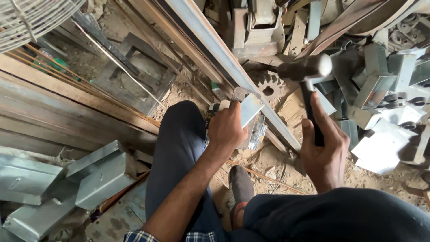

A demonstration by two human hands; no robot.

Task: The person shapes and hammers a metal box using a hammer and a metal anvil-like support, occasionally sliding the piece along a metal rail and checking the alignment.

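Note:
My left hand (227, 127) grips a small bent piece of shiny sheet metal (249, 108), holding it against a long steel bar (233, 67) that runs diagonally across the floor. My right hand (323, 145) is closed around the dark handle of a hammer (306, 69), whose grey metal head is raised above and to the right of the sheet piece. My knees in dark trousers fill the lower middle, and one shoe (240, 186) rests on the dirt.
Folded sheet-metal boxes are piled at the right (380, 85) and lower left (96, 172). A toothed gear (269, 86) lies beyond the bar. A square metal frame (134, 74), thin rods, wooden planks and a fan guard (31, 20) lie at the left.

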